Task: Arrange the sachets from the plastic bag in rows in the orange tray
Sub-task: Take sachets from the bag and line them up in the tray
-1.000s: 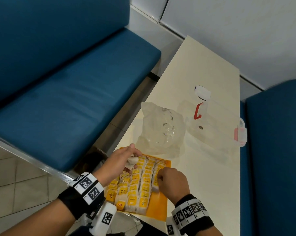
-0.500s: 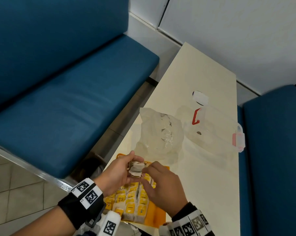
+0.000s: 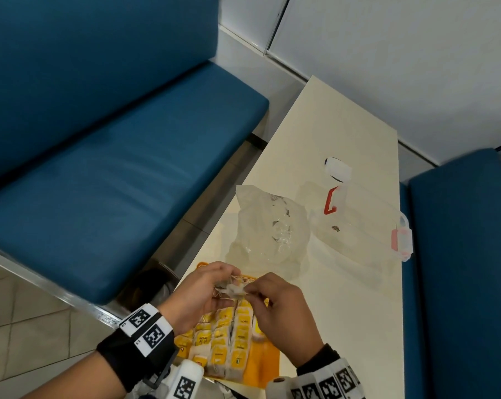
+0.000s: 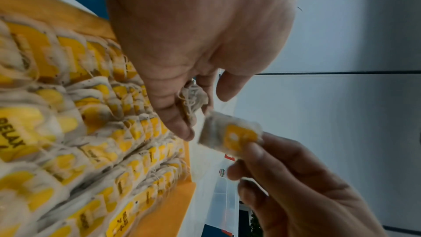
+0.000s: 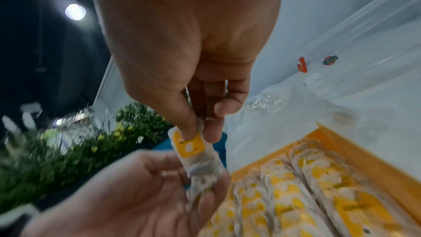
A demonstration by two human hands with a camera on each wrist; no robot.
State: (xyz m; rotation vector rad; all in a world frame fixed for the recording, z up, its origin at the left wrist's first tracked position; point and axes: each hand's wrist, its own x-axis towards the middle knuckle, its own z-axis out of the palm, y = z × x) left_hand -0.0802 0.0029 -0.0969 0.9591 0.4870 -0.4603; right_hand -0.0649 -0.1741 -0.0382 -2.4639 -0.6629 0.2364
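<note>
Head view: right hand [image 3: 284, 309] pinches one sachet [image 4: 230, 139] above the orange tray [image 3: 268, 367] | left hand [image 3: 199, 295] grips bunched sachets [image 4: 193, 96] | rows of sachets [image 3: 229, 341] in tray | plastic bag [image 3: 269, 226] just beyond

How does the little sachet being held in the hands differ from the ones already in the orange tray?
The held sachet is up in the air, pinched by the right hand, while the tray sachets lie in the orange tray. The held one is single and apart; the tray ones overlap in packed rows. The left hand grips a few more. All share a whitish pouch with a yellow label.
</note>
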